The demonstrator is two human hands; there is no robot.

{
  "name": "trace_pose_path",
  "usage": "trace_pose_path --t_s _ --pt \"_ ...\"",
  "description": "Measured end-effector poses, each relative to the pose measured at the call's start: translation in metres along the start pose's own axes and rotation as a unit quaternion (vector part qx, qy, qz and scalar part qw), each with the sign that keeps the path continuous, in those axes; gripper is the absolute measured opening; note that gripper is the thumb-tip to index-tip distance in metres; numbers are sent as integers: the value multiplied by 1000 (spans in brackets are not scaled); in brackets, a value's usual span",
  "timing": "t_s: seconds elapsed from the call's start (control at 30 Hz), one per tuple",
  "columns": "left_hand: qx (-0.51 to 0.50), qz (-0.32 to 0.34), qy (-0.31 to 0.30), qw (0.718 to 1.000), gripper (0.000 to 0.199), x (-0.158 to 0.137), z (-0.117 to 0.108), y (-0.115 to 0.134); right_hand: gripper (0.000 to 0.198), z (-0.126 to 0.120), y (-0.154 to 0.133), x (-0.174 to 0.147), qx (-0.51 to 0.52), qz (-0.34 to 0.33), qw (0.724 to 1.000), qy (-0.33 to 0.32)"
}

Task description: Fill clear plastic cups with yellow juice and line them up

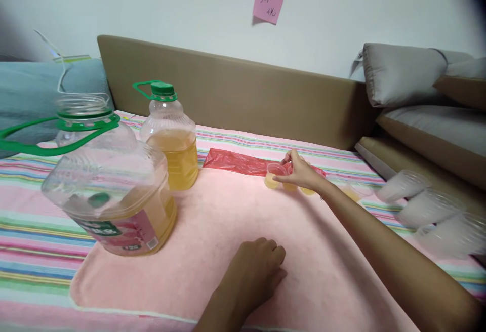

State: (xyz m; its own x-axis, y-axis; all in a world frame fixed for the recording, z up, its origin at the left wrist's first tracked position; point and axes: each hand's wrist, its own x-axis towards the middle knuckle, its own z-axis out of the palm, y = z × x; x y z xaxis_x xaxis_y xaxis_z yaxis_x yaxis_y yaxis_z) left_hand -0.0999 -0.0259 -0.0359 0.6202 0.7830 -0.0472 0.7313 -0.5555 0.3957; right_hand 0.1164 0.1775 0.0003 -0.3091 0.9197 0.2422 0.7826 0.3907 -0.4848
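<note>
My right hand [299, 171] reaches to the far edge of the pink cloth. Its thumb and fingers are at the rim of a small clear plastic cup [271, 181] holding some pale yellow liquid. Beside it, partly behind the hand, stand more such cups, one of them a yellowish cup [307, 191] under the wrist. My left hand [258, 268] rests low over the pink cloth [212, 225], fingers loosely curled, with nothing visible in it. On the left stands a large uncapped plastic jug [152, 220] of yellow liquid with a green handle. Behind it is a green-capped jug [176, 157].
A red plastic bag [235, 161] lies behind the cups. Stacks of clear cups [433, 208] lie on their sides at right, with another cup [351, 192] near my forearm. Grey cushions [406, 74] are piled at right. A brown backboard [228, 81] runs along the wall.
</note>
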Motion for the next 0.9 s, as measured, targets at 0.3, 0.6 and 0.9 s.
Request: trace_pose_path --t_s 0.3,0.6,0.9 --pt "3 1 4 1000 8 1 3 -1 64 8 13 6 19 -12 1000 21" --pt "-1 -3 -3 1000 9 2 1 0 68 4 7 4 -11 24 999 25" --pt "-3 -4 -2 1000 9 1 2 -2 62 -1 0 4 -6 20 1000 -1"
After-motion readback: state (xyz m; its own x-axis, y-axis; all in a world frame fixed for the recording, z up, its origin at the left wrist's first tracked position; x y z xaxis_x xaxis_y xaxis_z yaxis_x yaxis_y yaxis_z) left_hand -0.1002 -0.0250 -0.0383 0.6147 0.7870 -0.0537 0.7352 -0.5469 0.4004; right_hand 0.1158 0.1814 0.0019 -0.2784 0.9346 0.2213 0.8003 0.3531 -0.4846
